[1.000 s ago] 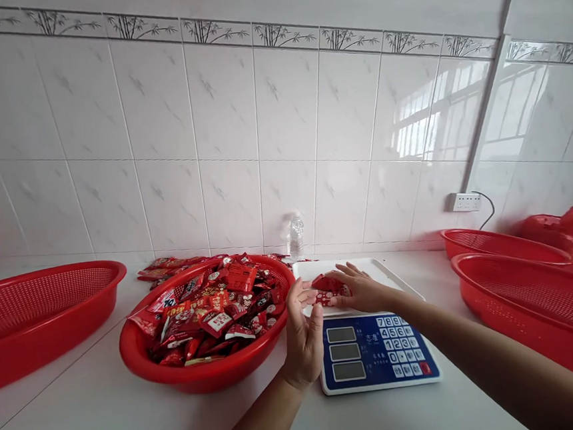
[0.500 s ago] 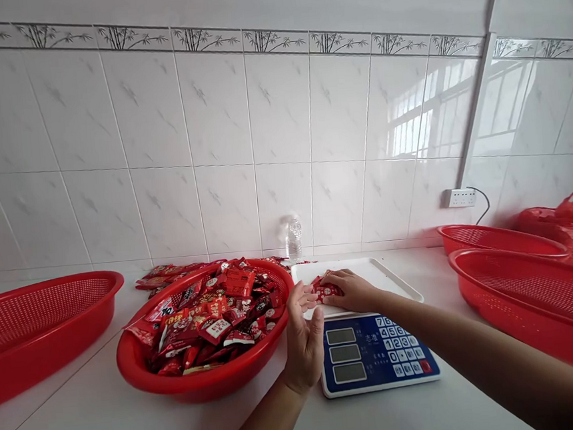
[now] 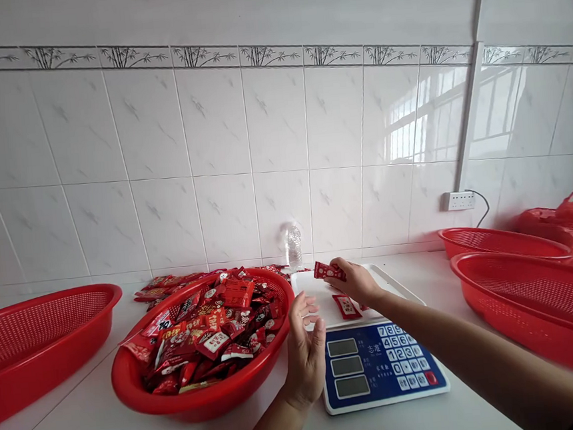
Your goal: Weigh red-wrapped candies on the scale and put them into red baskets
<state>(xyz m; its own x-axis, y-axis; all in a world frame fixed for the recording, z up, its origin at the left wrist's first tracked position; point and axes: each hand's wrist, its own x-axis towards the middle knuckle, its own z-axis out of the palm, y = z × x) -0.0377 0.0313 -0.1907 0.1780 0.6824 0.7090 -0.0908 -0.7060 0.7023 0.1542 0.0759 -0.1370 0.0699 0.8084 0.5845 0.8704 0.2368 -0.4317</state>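
Note:
My right hand [image 3: 353, 281] hovers over the white pan of a blue-faced electronic scale [image 3: 380, 367] and pinches a small red packet [image 3: 328, 271] between its fingertips. Another red packet [image 3: 346, 306] lies flat on the pan just below that hand. My left hand [image 3: 305, 354] stands on edge between the scale and a round red basket [image 3: 156, 397], fingers apart and holding nothing. The basket is heaped with several red snack packets [image 3: 210, 322].
An oval red basket [image 3: 33, 357] sits at far left. Two more red baskets [image 3: 535, 300] stand at right, with red plastic bags [image 3: 567, 217] behind them. A clear water bottle [image 3: 294, 244] stands against the tiled wall, loose packets [image 3: 157, 286] lie behind the round basket, and a wall socket [image 3: 458, 200] is at right.
My right hand has lifted off the scale pan with one red packet, leaving another packet lying on the pan. My left hand has stayed beside the scale.

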